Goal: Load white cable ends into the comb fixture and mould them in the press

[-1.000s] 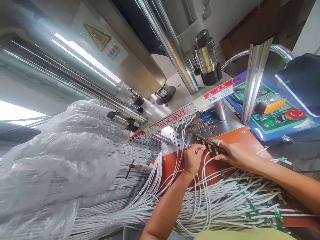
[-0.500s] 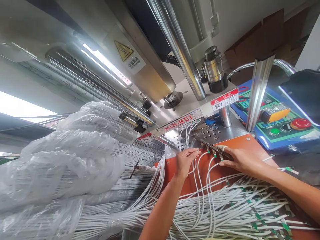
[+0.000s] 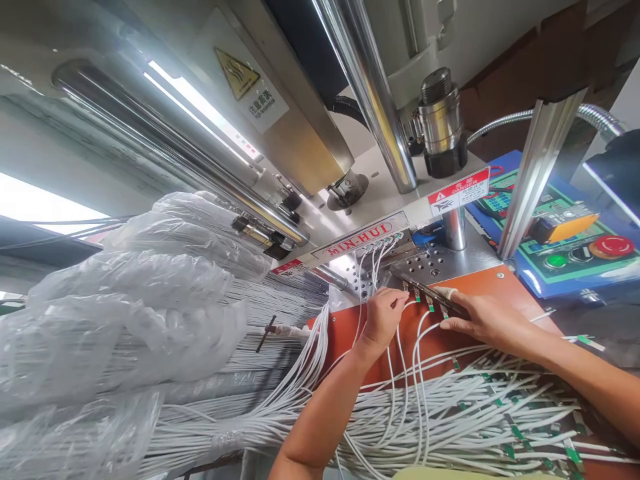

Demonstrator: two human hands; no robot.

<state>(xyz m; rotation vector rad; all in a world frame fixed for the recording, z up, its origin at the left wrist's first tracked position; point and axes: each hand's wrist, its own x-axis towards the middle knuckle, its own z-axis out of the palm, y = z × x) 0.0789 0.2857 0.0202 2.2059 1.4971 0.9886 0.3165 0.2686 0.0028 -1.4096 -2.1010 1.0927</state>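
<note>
My left hand (image 3: 384, 315) is closed in a pinch at the left end of a dark metal bar (image 3: 430, 293). A white cable (image 3: 391, 380) runs down from under its fingers, and a small connector end (image 3: 406, 287) shows just beyond the fingertips. My right hand (image 3: 483, 319) grips the right end of the bar, its thumb below and a pale covering on one finger. Along the bar sit several cable ends with green tabs (image 3: 431, 305). Behind, more white cable ends (image 3: 383, 247) rest in the press under the red-lettered plate.
White cables with green-tabbed ends (image 3: 500, 407) cover the front of the orange board (image 3: 480, 287). Plastic-wrapped cable bundles (image 3: 125, 300) pile up on the left. Steel press columns (image 3: 370, 100) rise overhead. A blue control box (image 3: 565, 267) with a red button stands at right.
My left hand has moved slightly right and up, its fingers now against the bar's left end. My right hand keeps its grip on the bar. The camera view has shifted a little.
</note>
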